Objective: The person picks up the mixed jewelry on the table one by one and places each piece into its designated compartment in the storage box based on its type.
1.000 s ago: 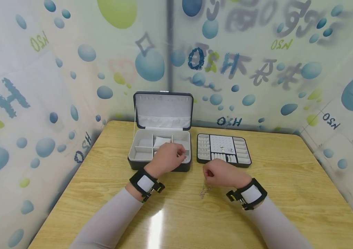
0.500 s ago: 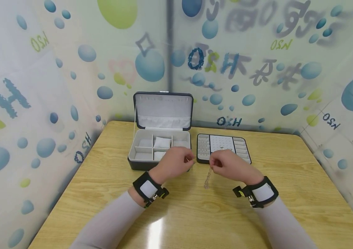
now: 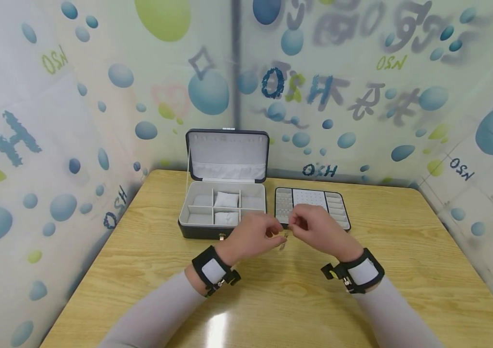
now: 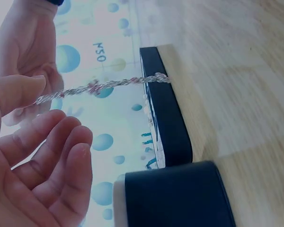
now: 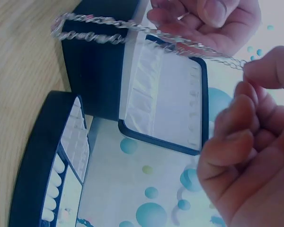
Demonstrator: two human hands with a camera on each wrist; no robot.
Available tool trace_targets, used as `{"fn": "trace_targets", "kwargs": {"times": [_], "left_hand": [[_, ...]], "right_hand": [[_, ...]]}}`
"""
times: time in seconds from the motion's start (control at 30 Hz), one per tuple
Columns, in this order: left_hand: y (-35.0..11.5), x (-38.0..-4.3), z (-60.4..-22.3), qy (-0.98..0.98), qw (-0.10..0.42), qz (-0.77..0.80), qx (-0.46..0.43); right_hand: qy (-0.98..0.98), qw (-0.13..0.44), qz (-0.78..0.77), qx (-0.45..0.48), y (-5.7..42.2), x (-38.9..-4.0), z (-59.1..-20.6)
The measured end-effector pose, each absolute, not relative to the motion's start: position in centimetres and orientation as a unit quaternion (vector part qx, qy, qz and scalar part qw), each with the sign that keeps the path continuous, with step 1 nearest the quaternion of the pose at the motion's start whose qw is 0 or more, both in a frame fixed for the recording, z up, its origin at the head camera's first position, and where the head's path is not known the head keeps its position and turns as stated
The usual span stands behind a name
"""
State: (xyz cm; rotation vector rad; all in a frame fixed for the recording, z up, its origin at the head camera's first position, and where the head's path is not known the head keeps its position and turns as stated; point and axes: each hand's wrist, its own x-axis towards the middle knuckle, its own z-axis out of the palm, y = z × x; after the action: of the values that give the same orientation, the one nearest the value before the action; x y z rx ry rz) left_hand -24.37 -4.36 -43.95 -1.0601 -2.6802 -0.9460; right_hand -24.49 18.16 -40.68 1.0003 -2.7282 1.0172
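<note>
Right grip (image 3: 319, 229): pinching chain (image 4: 93, 87) | left grip (image 3: 253, 237): loosely spread | nearer chain than before

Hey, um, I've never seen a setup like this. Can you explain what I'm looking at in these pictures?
There's no robot here, just a person's bare left hand and right hand, with a black strap on the right wrist and another on the left.

The wide view comes from a camera worn on the head, looking forward and down. The two close, tilted views come from cameras on the wrists, one each.

On the wooden table sits a jewelry box, its lid raised, with two white cushions in its compartments. To its right is a low jewelry tray.

The right hand pinches one end of a silvery chain, which hangs down. The left hand is close by, fingers loosely bent; I can't tell whether it touches the chain.
</note>
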Motion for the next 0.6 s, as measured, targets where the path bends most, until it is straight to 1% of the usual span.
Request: {"fn": "trace_targets", "kwargs": {"times": [0.13, 0.23, 0.3, 0.4, 0.6], "left_hand": [[-4.08, -24.24, -44.22, -0.882, 0.069, -0.308, -0.351], [-3.86, -24.17, -44.47, -0.881, 0.090, -0.299, -0.356], [-3.76, -24.11, -44.52, -0.879, 0.095, -0.301, -0.358], [-3.71, -24.04, -44.44, -0.877, 0.090, -0.310, -0.355], [-3.97, -24.10, -44.28, -0.879, 0.066, -0.331, -0.338]], "right_hand": [[-0.876, 0.059, 0.342, 0.335, 17.76, -24.24, -40.97], [-0.871, 0.069, 0.346, 0.344, 17.52, -24.09, -41.05], [-0.870, 0.074, 0.344, 0.346, 17.43, -24.02, -41.06], [-0.870, 0.080, 0.343, 0.346, 17.39, -23.95, -40.95], [-0.872, 0.085, 0.340, 0.340, 17.47, -23.98, -40.85]]}}
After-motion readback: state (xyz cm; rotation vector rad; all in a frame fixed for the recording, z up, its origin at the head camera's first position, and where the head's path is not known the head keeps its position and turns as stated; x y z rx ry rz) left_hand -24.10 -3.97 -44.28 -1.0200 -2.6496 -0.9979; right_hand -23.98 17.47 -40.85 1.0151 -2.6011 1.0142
